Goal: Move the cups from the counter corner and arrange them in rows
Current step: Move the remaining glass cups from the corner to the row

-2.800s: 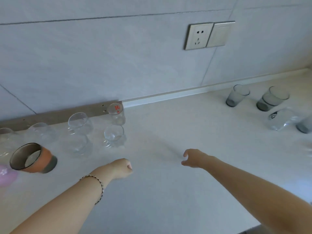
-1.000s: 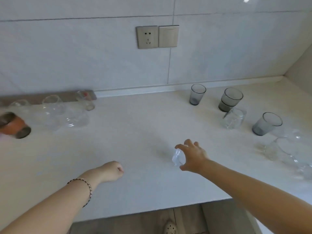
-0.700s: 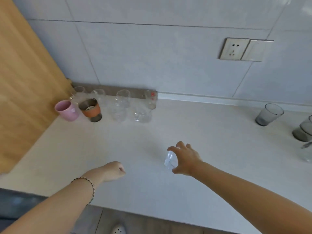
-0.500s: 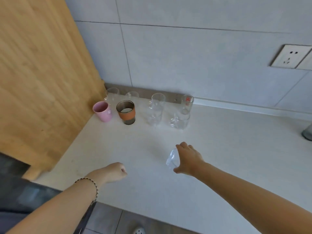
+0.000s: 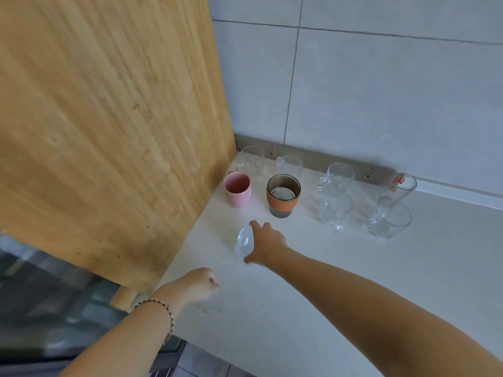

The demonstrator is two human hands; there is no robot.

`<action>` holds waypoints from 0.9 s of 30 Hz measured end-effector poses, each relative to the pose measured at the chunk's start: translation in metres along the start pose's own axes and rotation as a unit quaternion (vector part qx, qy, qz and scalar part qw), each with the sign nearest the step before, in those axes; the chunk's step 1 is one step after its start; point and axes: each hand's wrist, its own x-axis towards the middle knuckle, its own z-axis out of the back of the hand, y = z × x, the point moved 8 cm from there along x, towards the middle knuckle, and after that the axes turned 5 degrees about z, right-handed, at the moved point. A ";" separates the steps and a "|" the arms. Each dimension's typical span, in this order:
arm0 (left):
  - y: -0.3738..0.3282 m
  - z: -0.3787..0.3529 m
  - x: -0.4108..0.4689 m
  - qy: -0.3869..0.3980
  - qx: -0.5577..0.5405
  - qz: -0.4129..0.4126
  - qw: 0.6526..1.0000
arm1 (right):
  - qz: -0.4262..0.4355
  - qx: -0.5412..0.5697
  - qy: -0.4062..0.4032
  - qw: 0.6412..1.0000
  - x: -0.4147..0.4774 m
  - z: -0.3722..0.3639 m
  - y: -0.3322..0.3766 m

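Nearest the camera, the left hand (image 5: 197, 282) is clenched in a loose fist above the front edge of the counter (image 5: 340, 281), holding nothing; a beaded bracelet (image 5: 163, 311) circles its wrist. Farther in, the right hand (image 5: 265, 244) reaches toward the corner and grasps a small clear cup (image 5: 245, 240), fingers over its top and thumb below; whether that cup touches the counter cannot be told.

Beyond the right hand two rows of cups stand on the counter. In the nearer row, from the left, are a pink mug (image 5: 237, 189) just beside the wooden panel (image 5: 109, 118), an orange cup (image 5: 283, 195) with a dark rim and base, a clear glass (image 5: 336, 210), and another clear glass (image 5: 389, 221). In the row against the wall are a clear mug (image 5: 251, 159) in the corner, a second clear mug (image 5: 290, 165), a third clear mug (image 5: 337, 176), and a glass with red print (image 5: 397, 189). Grey tiles (image 5: 381, 91) rise behind them.
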 end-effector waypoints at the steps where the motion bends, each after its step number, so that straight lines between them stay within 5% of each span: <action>1: 0.004 0.000 0.003 0.001 0.000 -0.001 1.000 | 0.004 0.000 -0.006 1.000 0.008 -0.002 0.009; 15: 0.026 -0.002 0.013 0.025 -0.003 -0.018 1.000 | 0.039 0.095 -0.040 0.994 0.028 -0.017 0.035; 27: -0.143 -0.036 0.008 0.034 0.131 -0.145 0.980 | -0.192 0.117 0.091 0.970 -0.123 -0.030 -0.174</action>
